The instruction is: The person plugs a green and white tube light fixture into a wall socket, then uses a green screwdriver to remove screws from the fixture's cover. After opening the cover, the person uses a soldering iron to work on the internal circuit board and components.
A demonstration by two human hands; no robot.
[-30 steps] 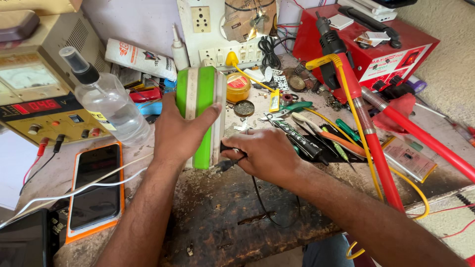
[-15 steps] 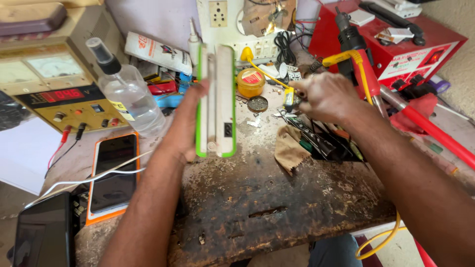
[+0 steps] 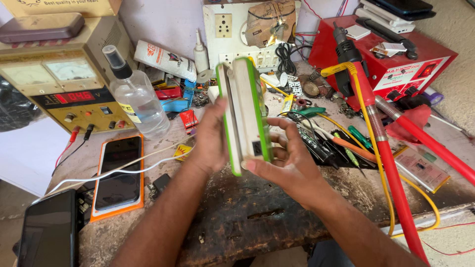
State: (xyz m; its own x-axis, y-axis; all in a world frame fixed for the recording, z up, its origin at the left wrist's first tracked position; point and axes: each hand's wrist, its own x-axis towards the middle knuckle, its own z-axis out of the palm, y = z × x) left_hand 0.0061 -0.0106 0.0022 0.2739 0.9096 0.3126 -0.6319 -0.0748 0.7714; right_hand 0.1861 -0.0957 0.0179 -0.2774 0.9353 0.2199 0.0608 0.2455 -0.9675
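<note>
Head view, spray bottle (image 3: 137, 101), phone (image 3: 118, 173) nearby

Daylight falls on a scarred, stained surface (image 3: 257, 217) against a pale wall (image 3: 163, 22), with bare floor (image 3: 10, 212) at the lower left.

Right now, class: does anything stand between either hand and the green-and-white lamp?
Nothing visible does. The left hand grips the green-and-white lamp directly from its left side, and the right hand touches its lower right end, thumb on the bottom corner.
</note>
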